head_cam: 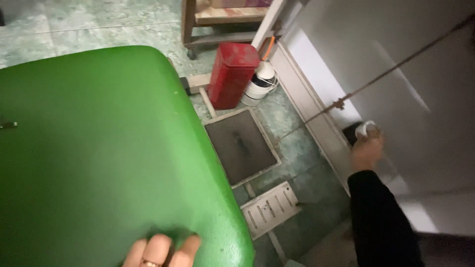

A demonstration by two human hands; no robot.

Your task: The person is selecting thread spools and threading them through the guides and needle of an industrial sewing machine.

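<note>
The small white object (364,129) is pinched in your right hand (367,151), held up close against the pale wall (435,123) low on the right, next to a dark square opening (352,133) just above the skirting; it is blurred, so you cannot tell what kind of thing it is, only that it is pale and rounded and your fingers are closed around it. Your left hand (161,251) lies on the near edge of the green padded surface (99,148), fingers flat and spread, gripping nothing, with a ring on one finger. To do this well, I would judge that you should keep that left hand planted as a brace while you lean over, and watch the thin cord (391,69) that runs slantwise across the wall with a small knot or clip on it, since your sleeve (381,222) passes close beneath it. Keep your wrist steady and bring your head nearer: the light is dim. On the floor, a red rectangular tin (231,74) stands upright beyond the corner of the green surface, plain-sided, with no label you can read from here; a white round container (261,83) with a dark band sits touching its right side. Nearer you lie a dark square panel (241,146) in a pale frame and a white slotted grille (271,208), flat on the green tiles. A wooden trolley (222,24) stands at the top.
</note>
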